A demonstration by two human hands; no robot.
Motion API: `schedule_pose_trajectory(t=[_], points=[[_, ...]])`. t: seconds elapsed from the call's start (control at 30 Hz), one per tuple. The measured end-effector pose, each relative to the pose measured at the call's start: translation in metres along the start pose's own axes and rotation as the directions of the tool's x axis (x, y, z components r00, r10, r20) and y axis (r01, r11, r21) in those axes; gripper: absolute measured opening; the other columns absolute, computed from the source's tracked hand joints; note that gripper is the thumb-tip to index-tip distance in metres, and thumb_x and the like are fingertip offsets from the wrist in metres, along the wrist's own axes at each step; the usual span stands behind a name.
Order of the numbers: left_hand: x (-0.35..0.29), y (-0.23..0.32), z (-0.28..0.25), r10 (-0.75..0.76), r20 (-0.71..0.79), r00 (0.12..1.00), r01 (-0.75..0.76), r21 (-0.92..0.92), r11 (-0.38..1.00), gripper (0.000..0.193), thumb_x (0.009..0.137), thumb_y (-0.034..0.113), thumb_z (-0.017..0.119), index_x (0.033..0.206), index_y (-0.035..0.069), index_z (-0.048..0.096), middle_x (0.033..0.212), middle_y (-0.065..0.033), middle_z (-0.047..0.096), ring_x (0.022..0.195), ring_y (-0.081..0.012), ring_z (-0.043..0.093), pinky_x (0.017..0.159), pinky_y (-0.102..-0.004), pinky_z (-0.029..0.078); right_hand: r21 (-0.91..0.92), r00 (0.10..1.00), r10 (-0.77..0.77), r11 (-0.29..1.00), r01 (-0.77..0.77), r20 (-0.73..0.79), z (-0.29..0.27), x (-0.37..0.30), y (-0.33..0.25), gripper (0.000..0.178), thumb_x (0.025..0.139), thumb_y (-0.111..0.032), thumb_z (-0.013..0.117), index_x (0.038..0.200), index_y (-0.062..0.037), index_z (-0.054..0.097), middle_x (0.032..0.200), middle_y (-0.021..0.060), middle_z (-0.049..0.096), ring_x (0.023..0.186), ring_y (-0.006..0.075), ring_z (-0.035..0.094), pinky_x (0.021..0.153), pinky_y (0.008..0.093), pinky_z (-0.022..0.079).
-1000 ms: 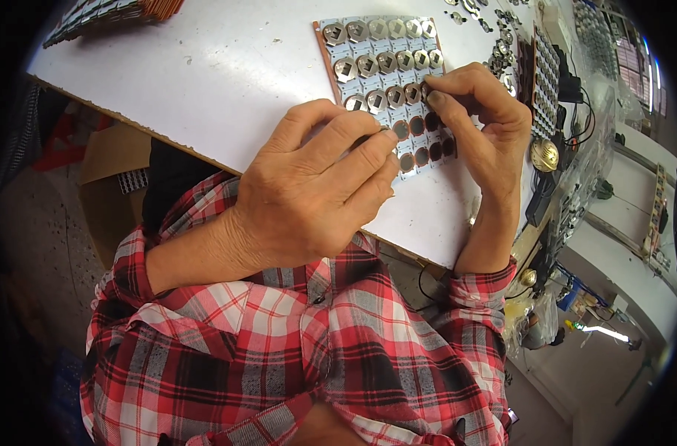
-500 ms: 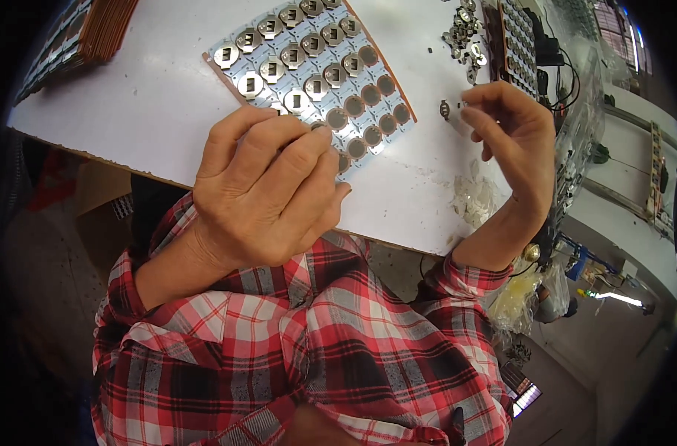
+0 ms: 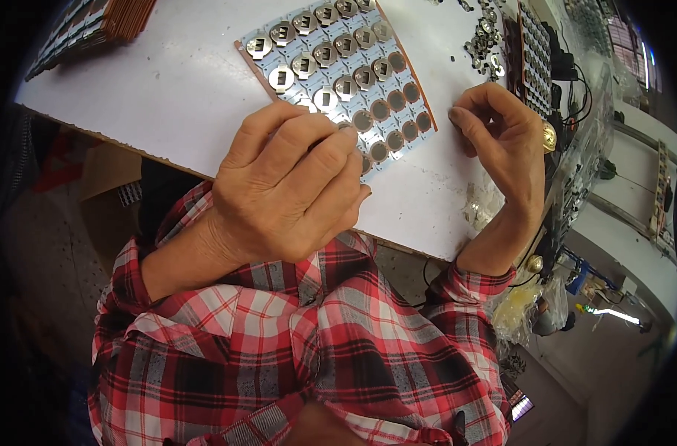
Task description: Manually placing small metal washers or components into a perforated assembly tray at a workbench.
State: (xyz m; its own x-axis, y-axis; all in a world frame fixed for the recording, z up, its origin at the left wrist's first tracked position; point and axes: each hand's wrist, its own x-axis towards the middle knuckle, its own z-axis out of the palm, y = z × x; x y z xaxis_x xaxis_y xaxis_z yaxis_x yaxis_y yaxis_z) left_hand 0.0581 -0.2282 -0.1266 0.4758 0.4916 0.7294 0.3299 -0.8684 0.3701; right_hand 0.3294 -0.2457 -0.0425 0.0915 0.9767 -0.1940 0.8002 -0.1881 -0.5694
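A stack of boards [image 3: 104, 22] sits at the left of the white table [image 3: 175, 97], loose metal clips [image 3: 487, 41] beyond the curled right hand [image 3: 506, 141]. The left hand [image 3: 286, 186], fingers bunched, hides the near corner of the pale-blue panel [image 3: 325, 76] on the tabletop; I can't tell what either grips. Silvery holders fill its far rows, dark round pads the near right.

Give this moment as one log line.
left hand covers part of circuit panel | right hand beside panel, not touching | metal holders on panel's far rows | loose metal parts beyond right hand
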Motion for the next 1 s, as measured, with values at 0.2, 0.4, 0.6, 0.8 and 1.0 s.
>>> schedule_pose_trajectory(t=[0.2,0.4,0.6,0.8,1.0], points=[[0.000,-0.001,0.001,0.001,-0.003,1.000,-0.001,-0.009,1.000,0.024,0.079,0.021,0.074,0.091,0.000,0.072,0.099,-0.0117,0.072,0.089,-0.0264,0.067,0.082,-0.0447,0.055,0.295,0.992,0.106,0.952,-0.080,-0.072,-0.007,-0.001,-0.002,0.014,0.093,-0.008,0.076,0.102,0.0010,0.070,0.082,0.0000,0.066,0.069,0.0060,0.059,0.056,0.0221,0.047],[0.000,-0.001,0.001,0.004,0.000,1.000,-0.004,-0.009,1.000,0.024,0.079,0.021,0.074,0.091,0.000,0.072,0.099,-0.0117,0.072,0.089,-0.0262,0.067,0.082,-0.0447,0.055,0.040,0.988,-0.157,0.987,0.157,-0.016,-0.001,-0.001,-0.001,0.021,0.086,-0.003,0.082,0.103,0.0013,0.071,0.085,-0.0007,0.069,0.074,0.0045,0.060,0.062,0.0199,0.047],[0.000,0.002,0.001,-0.007,0.003,1.000,0.007,-0.006,1.000,0.025,0.079,0.022,0.074,0.091,0.000,0.072,0.098,-0.0116,0.072,0.089,-0.0257,0.067,0.082,-0.0444,0.055,-0.085,0.987,-0.140,0.987,0.133,-0.082,0.010,-0.001,-0.011,0.010,0.089,0.001,0.074,0.099,0.0015,0.072,0.079,-0.0004,0.067,0.068,0.0047,0.061,0.061,0.0215,0.048],[0.001,0.001,0.000,-0.008,0.012,1.000,0.008,-0.007,1.000,0.024,0.079,0.021,0.074,0.091,0.000,0.072,0.099,-0.0115,0.072,0.089,-0.0256,0.067,0.083,-0.0444,0.055,-0.073,0.986,-0.150,0.987,0.144,-0.078,0.008,-0.004,-0.017,0.011,0.092,0.004,0.065,0.101,0.0025,0.072,0.080,0.0016,0.068,0.068,0.0061,0.062,0.061,0.0222,0.049],[0.001,0.001,0.000,-0.007,0.013,1.000,0.007,-0.013,1.000,0.024,0.078,0.020,0.075,0.092,0.000,0.072,0.099,-0.0114,0.072,0.089,-0.0258,0.067,0.084,-0.0445,0.055,-0.015,0.982,-0.157,0.988,0.156,-0.104,0.013,-0.004,-0.019,0.009,0.094,-0.002,0.071,0.102,0.0010,0.074,0.080,0.0006,0.069,0.068,0.0049,0.061,0.059,0.0209,0.047]])
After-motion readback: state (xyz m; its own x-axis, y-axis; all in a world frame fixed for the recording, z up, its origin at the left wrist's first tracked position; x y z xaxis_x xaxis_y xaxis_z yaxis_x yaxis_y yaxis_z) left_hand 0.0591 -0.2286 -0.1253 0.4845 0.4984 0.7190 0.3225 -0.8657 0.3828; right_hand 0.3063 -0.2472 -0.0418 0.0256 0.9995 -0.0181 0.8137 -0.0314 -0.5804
